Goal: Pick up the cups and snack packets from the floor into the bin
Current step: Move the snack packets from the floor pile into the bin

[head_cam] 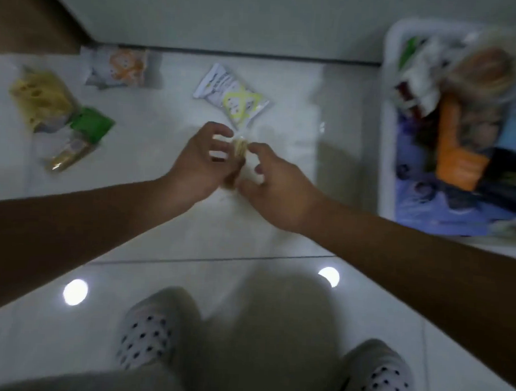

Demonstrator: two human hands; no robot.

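Note:
Both my hands meet over the white tiled floor at mid-frame. My left hand and my right hand curl their fingers round a clear packet of pale round biscuits held between them. Just beyond it lies a white packet with a yellow print. Further left lie a white and orange packet, a yellow packet and a green-topped packet of biscuits. The white bin stands at the right, holding several packets and wrappers.
A wall runs along the back, with a brown wooden piece at the top left corner. My two feet in spotted socks stand at the bottom. Ceiling lights reflect on the glossy tiles.

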